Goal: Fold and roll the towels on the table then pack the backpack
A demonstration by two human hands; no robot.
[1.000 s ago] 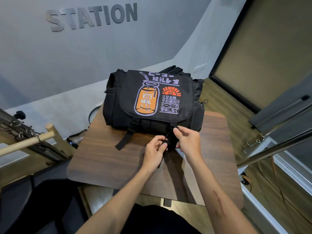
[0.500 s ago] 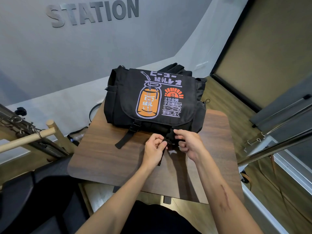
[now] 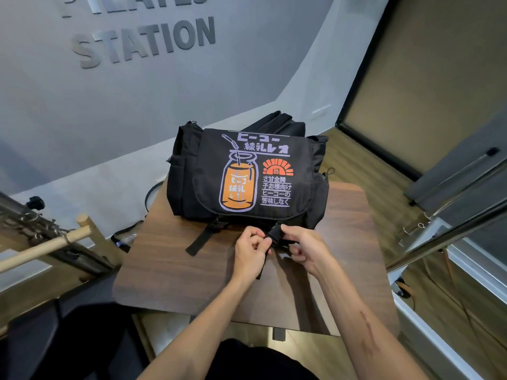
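On wood-grain table (image 3: 170,270) | black fabric backpack (image 3: 247,174), flap down | left hand (image 3: 251,255), right hand (image 3: 306,249) pinch plastic buckle (image 3: 274,235)

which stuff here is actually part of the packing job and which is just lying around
Part of the job:
- black backpack, flap down, on the wooden table
- right-side buckle, pinched by the left hand and right hand
- left-side strap, hanging loose on the table

Just lying about:
- wooden rod
- black cable behind the table
- wall lettering

No towels are visible.
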